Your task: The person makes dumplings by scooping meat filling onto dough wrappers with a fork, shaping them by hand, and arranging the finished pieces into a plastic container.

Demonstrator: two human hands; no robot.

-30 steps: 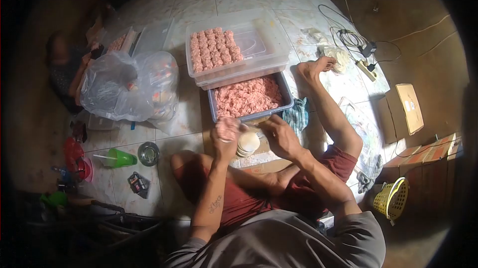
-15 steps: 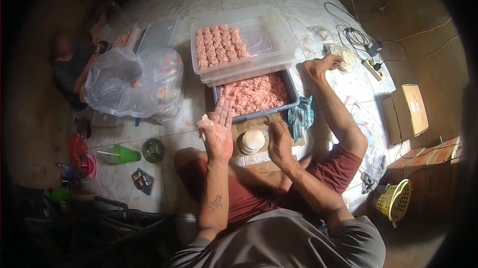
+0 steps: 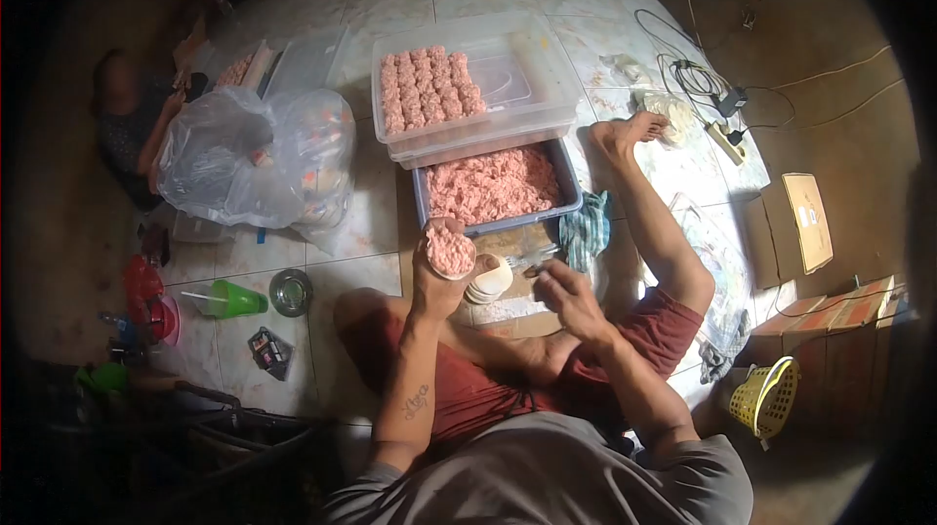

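A: Head view. Left hand?
B: Left hand (image 3: 438,281) cupped under a round wrapper, pale rim visible, meat portion (image 3: 452,252) heaped on top. Position: just beside the near-left corner of the tub (image 3: 500,227).
A: Right hand?
B: Right hand (image 3: 576,302) curled, gripping a thin tool (image 3: 532,254); blur hides its exact shape. Apart from the left hand.
A: Nearby?
B: Wrappers (image 3: 492,278) stacked between the hands. Loose meat (image 3: 493,183) in the tub. Clear tray (image 3: 473,146) over the tub's far side, formed pieces (image 3: 427,86) in rows on its left part. Cloth (image 3: 586,232) right of the tub.
A: Step in hand?
B: My judgement: loading and shaping meat on the held wrapper.
A: Next move calls for?
B: Judged: palm steady and level, tool brought across to press the heap inward, light pressure so the wrapper does not tear.
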